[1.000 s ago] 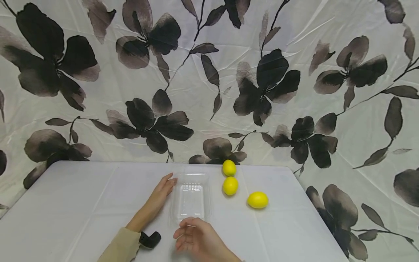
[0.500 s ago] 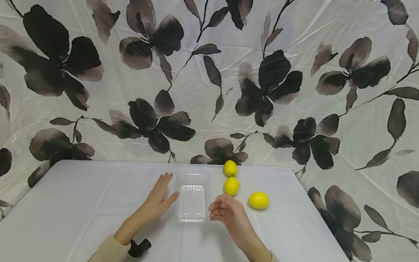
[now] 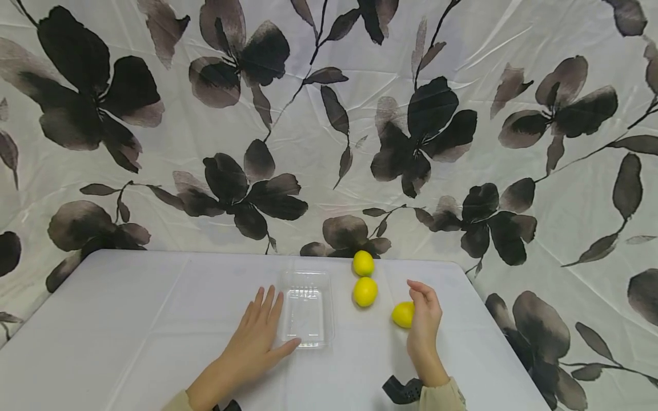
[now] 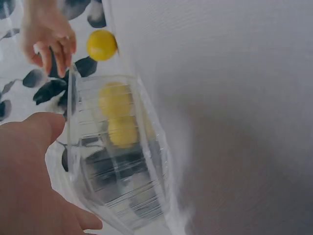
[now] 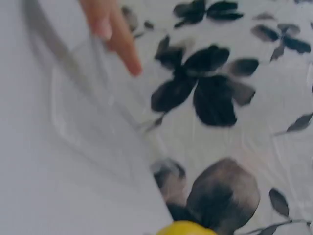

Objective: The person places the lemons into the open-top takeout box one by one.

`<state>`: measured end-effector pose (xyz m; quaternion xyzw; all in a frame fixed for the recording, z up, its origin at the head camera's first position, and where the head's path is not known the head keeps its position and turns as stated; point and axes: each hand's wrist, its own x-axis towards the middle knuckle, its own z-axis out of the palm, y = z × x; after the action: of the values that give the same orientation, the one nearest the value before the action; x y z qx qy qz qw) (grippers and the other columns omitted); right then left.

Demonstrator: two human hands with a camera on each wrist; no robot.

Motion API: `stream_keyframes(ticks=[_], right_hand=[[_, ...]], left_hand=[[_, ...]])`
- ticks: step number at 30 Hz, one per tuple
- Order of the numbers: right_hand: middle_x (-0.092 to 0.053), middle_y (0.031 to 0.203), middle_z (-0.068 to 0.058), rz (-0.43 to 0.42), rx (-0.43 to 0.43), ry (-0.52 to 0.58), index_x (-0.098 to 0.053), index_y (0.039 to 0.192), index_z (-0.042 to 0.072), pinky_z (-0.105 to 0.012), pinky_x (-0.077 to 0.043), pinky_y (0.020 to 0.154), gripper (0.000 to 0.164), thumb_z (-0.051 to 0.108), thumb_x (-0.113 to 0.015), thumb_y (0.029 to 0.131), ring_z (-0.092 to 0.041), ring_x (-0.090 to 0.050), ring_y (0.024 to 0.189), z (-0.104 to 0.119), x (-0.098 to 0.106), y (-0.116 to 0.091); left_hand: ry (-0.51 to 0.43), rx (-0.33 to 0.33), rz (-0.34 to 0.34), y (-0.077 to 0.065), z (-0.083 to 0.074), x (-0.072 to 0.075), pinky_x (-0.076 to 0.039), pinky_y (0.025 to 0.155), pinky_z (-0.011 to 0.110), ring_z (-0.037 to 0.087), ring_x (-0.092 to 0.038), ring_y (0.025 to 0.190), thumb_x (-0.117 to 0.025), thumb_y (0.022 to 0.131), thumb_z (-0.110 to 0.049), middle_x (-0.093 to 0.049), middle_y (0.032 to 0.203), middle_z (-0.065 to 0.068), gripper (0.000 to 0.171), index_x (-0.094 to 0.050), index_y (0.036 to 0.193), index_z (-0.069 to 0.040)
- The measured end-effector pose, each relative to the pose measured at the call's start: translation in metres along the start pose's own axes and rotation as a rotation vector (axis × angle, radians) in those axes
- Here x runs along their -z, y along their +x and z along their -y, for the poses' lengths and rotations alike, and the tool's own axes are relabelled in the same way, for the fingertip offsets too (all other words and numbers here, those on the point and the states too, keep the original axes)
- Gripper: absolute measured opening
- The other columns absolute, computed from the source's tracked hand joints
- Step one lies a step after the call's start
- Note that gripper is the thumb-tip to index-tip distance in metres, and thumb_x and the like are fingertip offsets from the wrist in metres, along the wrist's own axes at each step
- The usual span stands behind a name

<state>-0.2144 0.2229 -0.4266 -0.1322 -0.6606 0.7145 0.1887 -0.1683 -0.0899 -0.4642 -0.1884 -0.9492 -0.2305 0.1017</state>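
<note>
A clear plastic container (image 3: pixel 306 319) with a ridged wall stands in the middle of the white table. My left hand (image 3: pixel 253 342) is spread at its left side, thumb reaching over the near left corner. At the right, my right hand (image 3: pixel 425 328) is upright beside a yellow lemon (image 3: pixel 402 314) and covers its right part in the head view. Its fingers are extended and loosely bent in the left wrist view, apart from the lemon (image 4: pixel 101 45). Only the top of a lemon (image 5: pixel 186 229) shows at the bottom of the right wrist view.
Two more lemons, a nearer one (image 3: pixel 365 291) and a farther one (image 3: pixel 363 263), lie one behind the other right of the container. A floral cloth (image 3: pixel 329 125) hangs behind the table's far edge. Black wrist devices (image 3: pixel 402 390) sit at the sleeves.
My right hand has moved from the container's near side to the rightmost lemon. My left hand has shifted nearer me along the container's left side, fingers spreading. The container and lemons stay put.
</note>
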Motion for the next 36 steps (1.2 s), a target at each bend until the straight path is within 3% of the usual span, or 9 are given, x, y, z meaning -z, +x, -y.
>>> stream_keyframes(ticks=[3, 5, 9, 15, 19, 26, 32, 36], right_hand=[[-0.041, 0.149, -0.016, -0.004, -0.06, -0.115, -0.049, 0.136, -0.002, -0.046, -0.02, 0.119, 0.039, 0.011, -0.047, 0.099, -0.03, -0.029, 0.142, -0.01, 0.006, 0.006], [-0.032, 0.155, -0.019, 0.019, -0.103, -0.197, -0.044, 0.143, 0.001, -0.052, -0.015, 0.12, 0.046, 0.015, -0.049, 0.099, -0.035, -0.021, 0.146, -0.015, 0.009, 0.009], [-0.029, 0.155, -0.024, 0.065, -0.147, -0.329, -0.044, 0.145, 0.002, -0.058, -0.017, 0.117, 0.051, 0.021, -0.052, 0.098, -0.041, -0.022, 0.143, -0.024, 0.013, 0.014], [-0.03, 0.153, -0.024, 0.154, -0.152, -0.392, -0.046, 0.142, -0.001, -0.056, -0.017, 0.118, 0.052, 0.013, -0.054, 0.093, -0.039, -0.024, 0.142, -0.037, 0.019, 0.021], [-0.028, 0.153, -0.023, 0.193, -0.119, -0.413, -0.045, 0.144, 0.002, -0.055, -0.02, 0.117, 0.056, 0.006, -0.055, 0.089, -0.038, -0.026, 0.14, -0.048, 0.023, 0.024], [-0.029, 0.153, -0.018, 0.197, -0.049, -0.431, -0.046, 0.144, 0.01, -0.054, -0.02, 0.117, 0.055, 0.009, -0.06, 0.091, -0.035, -0.027, 0.142, -0.068, 0.028, 0.025], [-0.037, 0.147, -0.019, 0.162, 0.078, -0.46, -0.042, 0.144, 0.006, -0.052, -0.033, 0.109, 0.059, 0.009, -0.064, 0.089, -0.035, -0.04, 0.131, -0.077, 0.028, 0.024], [-0.033, 0.149, -0.021, 0.169, 0.111, -0.496, -0.039, 0.146, 0.005, -0.054, -0.031, 0.11, 0.063, 0.007, -0.065, 0.088, -0.036, -0.038, 0.132, -0.078, 0.028, 0.024]], left_hand=[[0.008, 0.017, -0.005, -0.001, 0.0, -0.004, -0.015, 0.117, 0.061, 0.043, -0.004, 0.149, -0.058, 0.092, -0.06, -0.014, 0.16, 0.029, 0.098, -0.024, 0.152, 0.009], [0.007, 0.026, -0.009, -0.001, 0.0, -0.007, -0.015, 0.117, 0.06, 0.043, -0.004, 0.149, -0.056, 0.092, -0.062, -0.014, 0.161, 0.028, 0.099, -0.024, 0.152, 0.01], [-0.008, 0.046, -0.007, -0.002, -0.001, -0.009, -0.015, 0.118, 0.059, 0.042, -0.007, 0.149, -0.054, 0.092, -0.065, -0.013, 0.161, 0.027, 0.102, -0.023, 0.152, 0.011], [-0.014, 0.061, -0.004, -0.002, -0.002, -0.01, -0.016, 0.118, 0.058, 0.042, -0.008, 0.149, -0.053, 0.092, -0.065, -0.014, 0.161, 0.026, 0.102, -0.023, 0.151, 0.012], [-0.01, 0.057, -0.017, -0.001, -0.001, -0.011, -0.017, 0.118, 0.058, 0.042, -0.009, 0.149, -0.054, 0.092, -0.065, -0.015, 0.161, 0.027, 0.102, -0.023, 0.151, 0.012], [-0.023, 0.064, -0.011, -0.002, 0.0, -0.014, -0.017, 0.118, 0.058, 0.042, -0.008, 0.149, -0.055, 0.091, -0.065, -0.014, 0.161, 0.026, 0.103, -0.023, 0.151, 0.012], [-0.036, 0.071, -0.01, -0.001, -0.001, -0.012, -0.017, 0.118, 0.058, 0.042, -0.009, 0.149, -0.053, 0.091, -0.067, -0.015, 0.161, 0.026, 0.104, -0.023, 0.152, 0.011], [-0.04, 0.07, -0.008, -0.001, -0.001, -0.011, -0.017, 0.118, 0.058, 0.042, -0.01, 0.149, -0.053, 0.091, -0.067, -0.014, 0.161, 0.026, 0.103, -0.023, 0.152, 0.011]])
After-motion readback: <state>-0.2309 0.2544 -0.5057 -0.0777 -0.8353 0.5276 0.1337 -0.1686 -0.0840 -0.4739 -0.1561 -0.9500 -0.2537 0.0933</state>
